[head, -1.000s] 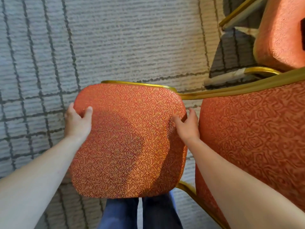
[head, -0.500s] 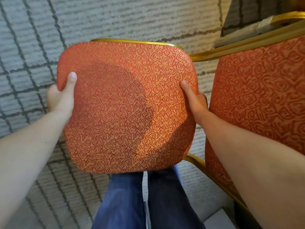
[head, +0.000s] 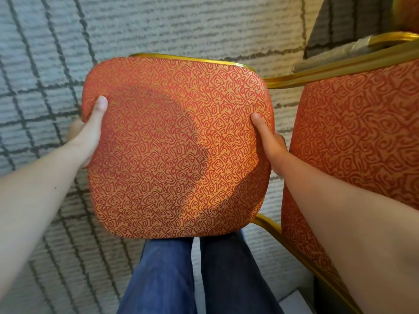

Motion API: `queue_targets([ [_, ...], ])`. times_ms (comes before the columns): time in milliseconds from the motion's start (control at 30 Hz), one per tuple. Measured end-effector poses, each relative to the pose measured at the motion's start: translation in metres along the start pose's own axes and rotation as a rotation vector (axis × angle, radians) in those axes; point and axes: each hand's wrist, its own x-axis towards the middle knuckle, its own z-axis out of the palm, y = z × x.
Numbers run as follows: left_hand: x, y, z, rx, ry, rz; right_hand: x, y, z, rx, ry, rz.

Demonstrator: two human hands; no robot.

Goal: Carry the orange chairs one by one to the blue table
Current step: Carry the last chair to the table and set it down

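I look straight down on the orange chair (head: 176, 141), its swirl-patterned padded surface filling the middle of the view with a gold frame edge along the far side. My left hand (head: 89, 132) grips its left edge, thumb on top and fingers hidden underneath. My right hand (head: 268, 141) grips the right edge the same way. The chair is held above the carpet in front of my legs. A second orange chair (head: 358, 137) with a gold frame stands close on the right. No blue table is in view.
Grey carpet with dark grid lines (head: 45, 64) spreads to the left and ahead. My legs in blue jeans (head: 195, 273) are under the held chair. A dark floor patch and more gold chair frame (head: 385, 39) sit at the top right.
The chair has come up and toward me and looks larger. My thumbs have slid onto its top surface at both sides. The view has tilted down, showing more of my legs.
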Motion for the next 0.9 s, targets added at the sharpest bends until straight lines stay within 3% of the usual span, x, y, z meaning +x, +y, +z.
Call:
queue_targets([
  [300, -0.090, 0.058, -0.066, -0.013, 0.052, -0.004, -0.104, -0.071, -0.040, -0.073, 0.016, -0.156],
  [600, -0.205, 0.146, -0.156, -0.081, 0.092, 0.153, -0.249, -0.152, -0.105, -0.122, 0.037, -0.388],
  [900, -0.277, 0.179, -0.217, -0.199, 0.111, 0.150, -0.344, -0.188, -0.147, -0.124, 0.028, -0.467],
])
